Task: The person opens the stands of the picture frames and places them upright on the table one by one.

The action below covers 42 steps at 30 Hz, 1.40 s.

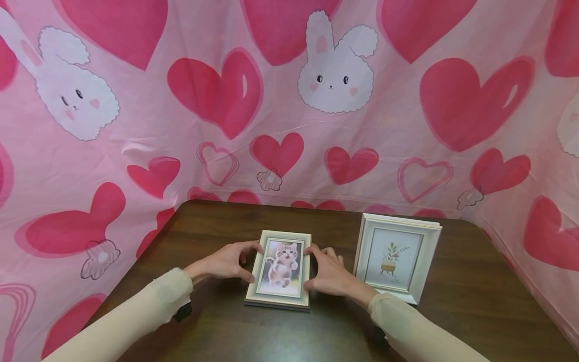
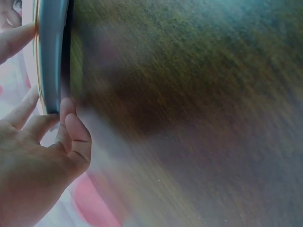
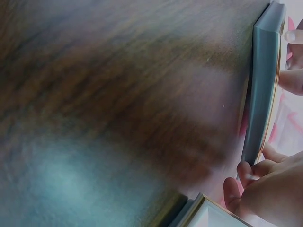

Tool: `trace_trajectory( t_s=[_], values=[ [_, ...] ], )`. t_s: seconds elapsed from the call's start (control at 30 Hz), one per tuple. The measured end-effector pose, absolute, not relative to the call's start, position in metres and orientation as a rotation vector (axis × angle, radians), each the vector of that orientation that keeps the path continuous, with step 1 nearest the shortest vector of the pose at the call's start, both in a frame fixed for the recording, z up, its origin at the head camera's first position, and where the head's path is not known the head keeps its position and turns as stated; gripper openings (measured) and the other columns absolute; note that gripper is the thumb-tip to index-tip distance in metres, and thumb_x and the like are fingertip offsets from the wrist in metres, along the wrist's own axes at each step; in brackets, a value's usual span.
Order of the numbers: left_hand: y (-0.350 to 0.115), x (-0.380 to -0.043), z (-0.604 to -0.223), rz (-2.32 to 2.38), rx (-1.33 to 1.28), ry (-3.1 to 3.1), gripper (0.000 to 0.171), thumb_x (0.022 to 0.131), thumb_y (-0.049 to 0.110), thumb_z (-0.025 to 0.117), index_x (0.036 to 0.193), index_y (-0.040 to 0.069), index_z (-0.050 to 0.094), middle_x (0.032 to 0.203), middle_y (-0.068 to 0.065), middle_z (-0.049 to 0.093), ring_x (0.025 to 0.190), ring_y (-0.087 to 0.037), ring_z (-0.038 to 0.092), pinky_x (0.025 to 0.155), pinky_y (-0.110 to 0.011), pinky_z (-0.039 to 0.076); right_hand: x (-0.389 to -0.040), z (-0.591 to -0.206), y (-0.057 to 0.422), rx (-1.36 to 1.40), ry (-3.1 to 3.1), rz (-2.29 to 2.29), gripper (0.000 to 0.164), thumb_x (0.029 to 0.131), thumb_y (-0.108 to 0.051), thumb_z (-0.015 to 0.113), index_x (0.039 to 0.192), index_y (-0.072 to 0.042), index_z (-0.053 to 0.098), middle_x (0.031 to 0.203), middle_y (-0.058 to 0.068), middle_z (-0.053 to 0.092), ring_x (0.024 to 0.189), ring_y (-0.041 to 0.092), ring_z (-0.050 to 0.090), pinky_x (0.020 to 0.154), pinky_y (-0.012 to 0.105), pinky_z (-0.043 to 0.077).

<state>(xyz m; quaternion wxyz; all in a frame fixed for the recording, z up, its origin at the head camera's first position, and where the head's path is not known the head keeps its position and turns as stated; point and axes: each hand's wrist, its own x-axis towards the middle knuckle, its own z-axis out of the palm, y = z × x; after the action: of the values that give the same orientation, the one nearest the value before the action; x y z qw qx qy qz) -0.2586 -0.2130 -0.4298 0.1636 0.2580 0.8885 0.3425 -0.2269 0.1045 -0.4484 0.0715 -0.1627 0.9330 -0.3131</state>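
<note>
A cream picture frame [image 1: 282, 300] with a kitten picture lies face up, low over the brown table. My left hand [image 1: 226, 261] grips its left edge, thumb near the lower corner and fingers higher up. On the opposite side my right hand [image 1: 332, 271] holds the right edge in the same way, thumb low and index finger high. In the left wrist view, the fingers of the left hand [image 2: 42, 151] curl at the side of the frame [image 2: 51, 56]. The right wrist view has the right hand [image 3: 270, 184] at the frame's other side [image 3: 266, 85].
A second cream picture frame [image 1: 425, 261] with a potted plant picture stands upright, leaning back, just right of my right forearm. The dark brown wooden table [image 1: 203, 322] reaches back to a pink cloth [image 1: 280, 115] with hearts and rabbits, which hangs behind and at both sides.
</note>
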Motion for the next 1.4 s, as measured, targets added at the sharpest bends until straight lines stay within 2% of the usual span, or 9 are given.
trace_trajectory(
  t_s=[0.3, 0.43, 0.53, 0.67, 1.1, 1.27, 1.33, 1.4],
  values=[
    [-0.212, -0.256, -0.427, 0.972, 0.758, 2.554, 0.068, 0.078, 0.025, 0.091, 0.137, 0.017, 0.059, 0.103, -0.013, 0.058, 0.094, -0.03, 0.053, 0.073, -0.041, 0.044, -0.225, -0.446, 0.104, -0.496, 2.819, -0.952, 0.076, 0.071, -0.034, 0.087, 0.138, -0.018, 0.055, 0.127, 0.01, 0.062, 0.125, 0.032, 0.043, 0.095, 0.054, 0.036],
    [-0.213, -0.255, -0.429, 0.972, 0.774, 2.564, 0.068, 0.078, 0.025, 0.091, 0.138, 0.016, 0.058, 0.102, -0.014, 0.058, 0.093, -0.031, 0.054, 0.072, -0.04, 0.045, -0.224, -0.448, 0.104, -0.497, 2.83, -0.954, 0.075, 0.071, -0.034, 0.087, 0.137, -0.018, 0.056, 0.141, 0.012, 0.058, 0.127, 0.032, 0.042, 0.096, 0.054, 0.036],
    [-0.213, -0.254, -0.43, 0.965, 0.779, 2.574, 0.068, 0.078, 0.026, 0.091, 0.138, 0.017, 0.058, 0.101, -0.014, 0.058, 0.093, -0.03, 0.054, 0.071, -0.04, 0.045, -0.224, -0.449, 0.103, -0.503, 2.836, -0.954, 0.075, 0.071, -0.034, 0.087, 0.137, -0.018, 0.056, 0.156, 0.014, 0.049, 0.128, 0.032, 0.042, 0.095, 0.053, 0.036],
    [-0.213, -0.253, -0.43, 0.957, 0.772, 2.588, 0.069, 0.078, 0.026, 0.091, 0.137, 0.018, 0.058, 0.101, -0.012, 0.058, 0.093, -0.03, 0.054, 0.072, -0.041, 0.046, -0.224, -0.448, 0.103, -0.512, 2.844, -0.95, 0.075, 0.07, -0.034, 0.086, 0.137, -0.019, 0.056, 0.163, 0.015, 0.041, 0.127, 0.032, 0.042, 0.095, 0.052, 0.036],
    [-0.212, -0.249, -0.428, 0.961, 0.767, 2.601, 0.07, 0.079, 0.025, 0.091, 0.139, 0.017, 0.057, 0.104, -0.011, 0.059, 0.093, -0.029, 0.054, 0.073, -0.042, 0.046, -0.221, -0.446, 0.103, -0.517, 2.851, -0.964, 0.076, 0.069, -0.032, 0.088, 0.137, -0.019, 0.056, 0.165, 0.016, 0.04, 0.127, 0.032, 0.042, 0.098, 0.055, 0.036],
    [-0.212, -0.247, -0.426, 0.97, 0.773, 2.616, 0.069, 0.079, 0.025, 0.092, 0.139, 0.018, 0.058, 0.135, -0.014, 0.059, 0.096, -0.028, 0.054, 0.076, -0.043, 0.047, -0.221, -0.445, 0.104, -0.541, 2.871, -0.964, 0.076, 0.069, -0.032, 0.087, 0.138, -0.019, 0.056, 0.165, 0.016, 0.04, 0.127, 0.031, 0.042, 0.098, 0.054, 0.035],
    [-0.212, -0.246, -0.426, 0.98, 0.783, 2.62, 0.069, 0.079, 0.024, 0.092, 0.139, 0.017, 0.058, 0.152, -0.016, 0.052, 0.097, -0.028, 0.054, 0.077, -0.043, 0.048, -0.221, -0.444, 0.104, -0.545, 2.878, -0.968, 0.077, 0.069, -0.031, 0.087, 0.138, -0.018, 0.056, 0.163, 0.016, 0.041, 0.128, 0.031, 0.042, 0.098, 0.054, 0.035],
    [-0.212, -0.246, -0.426, 0.985, 0.788, 2.622, 0.069, 0.079, 0.024, 0.092, 0.139, 0.017, 0.058, 0.16, -0.017, 0.045, 0.098, -0.028, 0.054, 0.079, -0.044, 0.049, -0.221, -0.444, 0.104, -0.552, 2.881, -0.974, 0.078, 0.069, -0.03, 0.087, 0.139, -0.018, 0.056, 0.162, 0.015, 0.042, 0.129, 0.031, 0.041, 0.097, 0.054, 0.035]
  ],
)
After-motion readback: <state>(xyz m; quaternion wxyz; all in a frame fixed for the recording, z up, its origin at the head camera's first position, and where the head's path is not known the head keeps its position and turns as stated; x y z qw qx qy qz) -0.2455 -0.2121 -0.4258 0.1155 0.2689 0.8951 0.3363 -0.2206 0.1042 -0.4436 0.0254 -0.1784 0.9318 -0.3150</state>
